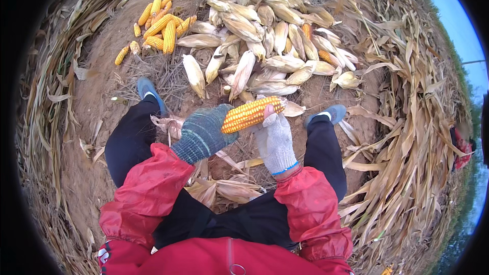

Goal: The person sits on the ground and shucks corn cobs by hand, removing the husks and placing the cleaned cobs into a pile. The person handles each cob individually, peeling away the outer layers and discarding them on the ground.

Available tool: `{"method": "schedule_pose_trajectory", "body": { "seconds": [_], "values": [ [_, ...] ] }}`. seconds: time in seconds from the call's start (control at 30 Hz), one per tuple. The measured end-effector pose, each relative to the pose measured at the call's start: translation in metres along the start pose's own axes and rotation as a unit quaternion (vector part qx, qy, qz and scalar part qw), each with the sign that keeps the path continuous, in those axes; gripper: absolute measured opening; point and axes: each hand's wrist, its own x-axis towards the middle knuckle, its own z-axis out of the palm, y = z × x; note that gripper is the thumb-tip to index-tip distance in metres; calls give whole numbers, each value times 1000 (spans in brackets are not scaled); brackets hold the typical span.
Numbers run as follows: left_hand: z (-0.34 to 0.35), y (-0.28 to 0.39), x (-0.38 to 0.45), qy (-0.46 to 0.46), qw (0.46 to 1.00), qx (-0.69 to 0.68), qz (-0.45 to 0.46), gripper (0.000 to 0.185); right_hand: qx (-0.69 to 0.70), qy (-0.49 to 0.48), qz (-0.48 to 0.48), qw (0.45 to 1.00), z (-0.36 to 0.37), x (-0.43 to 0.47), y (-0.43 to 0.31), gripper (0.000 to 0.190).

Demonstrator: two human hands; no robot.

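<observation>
A husked ear of corn [250, 114] with yellow-orange kernels lies between my hands, tilted up to the right. My left hand [206, 131], in a dark green knitted glove, holds its lower left end. In a pale glove with a blue cuff edge, my right hand [276, 137] grips the other end, its bare thumb tip on the kernels. Loose husk shows behind that end. Ahead is a heap of corn ears in dry husks [244, 26], a few with kernels showing. To its left lies a pile of husked ears [162, 26].
Dry corn stalks [412, 130] line the right side, and more stalks [53, 91] the left. Stripped husks [225, 189] lie on the soil between my legs. My shoes [151, 91] stand either side. A person in red [463, 149] is at the far right.
</observation>
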Motion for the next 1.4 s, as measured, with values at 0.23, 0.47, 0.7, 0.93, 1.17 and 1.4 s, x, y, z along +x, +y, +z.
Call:
{"method": "schedule_pose_trajectory", "body": {
  "seconds": [0.23, 0.47, 0.7, 0.93, 1.17, 1.4],
  "values": [
    [-2, -4, -8, 150, 977, 142, 45, 55, -388, 24, -27, 921, -7, 13, -12, 46],
    [-6, -2, -4, 153, 988, 7, 26, 51, -316, -32, -49, 947, 0, 0, -16, 21],
    [-9, -2, -1, 145, 989, -14, 3, 49, -397, -121, -24, 909, 2, -3, -16, 22],
    [-3, -12, -2, 173, 981, 72, 45, 57, -220, 58, 21, 974, 2, 9, -33, 28],
    [-8, -14, -3, 177, 981, 56, 49, 55, -207, -3, -1, 978, -6, 7, -24, 25],
    [-7, -12, -5, 174, 978, 89, 76, 60, -376, -6, 38, 926, 1, 7, -24, 33]
  ]
}}
